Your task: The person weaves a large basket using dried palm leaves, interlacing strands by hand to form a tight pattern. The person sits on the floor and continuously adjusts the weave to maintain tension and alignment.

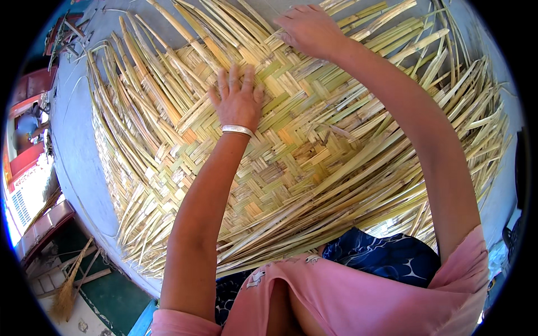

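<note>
A half-woven mat of split reed strips [280, 134], yellow and pale green, spreads before me with long loose ends on its far, left and right sides. My left hand [238, 103], with a silver bangle at its wrist, lies flat on the weave, fingers spread. At the far edge of the woven part, my right hand [311, 31] has its fingers bent and closed on a reed strip, mostly hidden under them. Loose reed strips [414, 47] fan out beyond and right of that hand. More long strips lie in a bundle along the near side.
The mat lies on a grey floor [73, 151]. A straw broom [67, 291] and wooden pieces lie at the lower left. Scraps [67, 36] are heaped at the far left, near a bright doorway with a blurred person. My knees, in dark blue patterned cloth [386, 255], touch the near side.
</note>
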